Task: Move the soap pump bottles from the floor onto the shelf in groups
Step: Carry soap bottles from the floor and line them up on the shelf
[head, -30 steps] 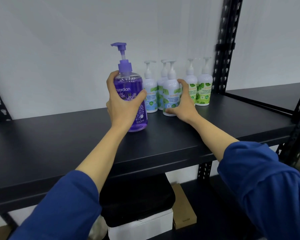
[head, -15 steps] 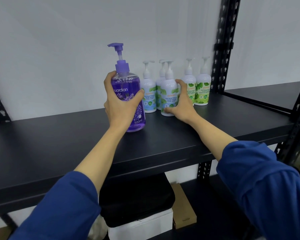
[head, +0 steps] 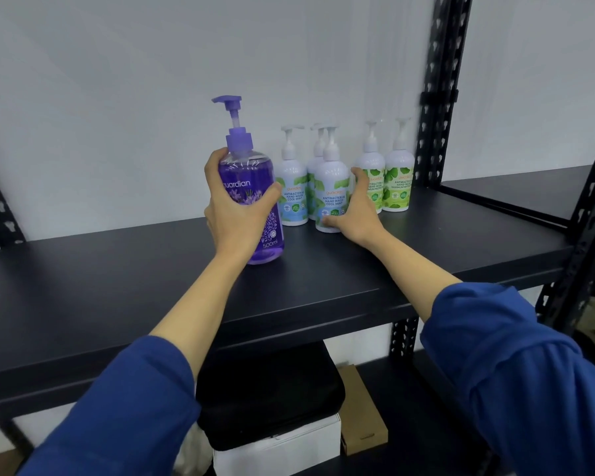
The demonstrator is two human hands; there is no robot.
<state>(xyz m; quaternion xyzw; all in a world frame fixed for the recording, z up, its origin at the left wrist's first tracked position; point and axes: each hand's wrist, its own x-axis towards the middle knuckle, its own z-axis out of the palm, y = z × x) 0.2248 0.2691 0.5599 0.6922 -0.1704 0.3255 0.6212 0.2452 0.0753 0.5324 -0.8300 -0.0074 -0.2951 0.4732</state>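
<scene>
Head camera, looking forward and down: a person in blue sleeves reaches both arms onto a black metal shelf [head: 124, 304] set against a white wall. At about 11 o'clock from the frame's centre, the left hand [head: 236, 218] grips a purple Guardian pump bottle [head: 251, 204] marked 500ml — fingers curled round its left side, thumb across the label — with the bottle upright and its base on the shelf board. Just to its right, toward 12 o'clock, stand three white Cool Mint hand wash bottles; the right hand [head: 356, 214] holds the front Cool Mint bottle [head: 332, 197], thumb low at the base and fingers wrapped behind its right side. The rear-left Cool Mint bottle [head: 293, 190] stands just beside the purple one, and a third Cool Mint bottle [head: 318, 156] shows only partly behind the front one. At 1 o'clock, two green-leaf Maximum Protection bottles [head: 397, 182] stand side by side, close to the back of the shelf and near a perforated black upright post [head: 437, 97]. All the pumps are upright. Below the shelf, at 6 o'clock, a black case [head: 268, 396] sits on a white box [head: 279, 455], with a brown cardboard box [head: 361, 413] just to their right.
</scene>
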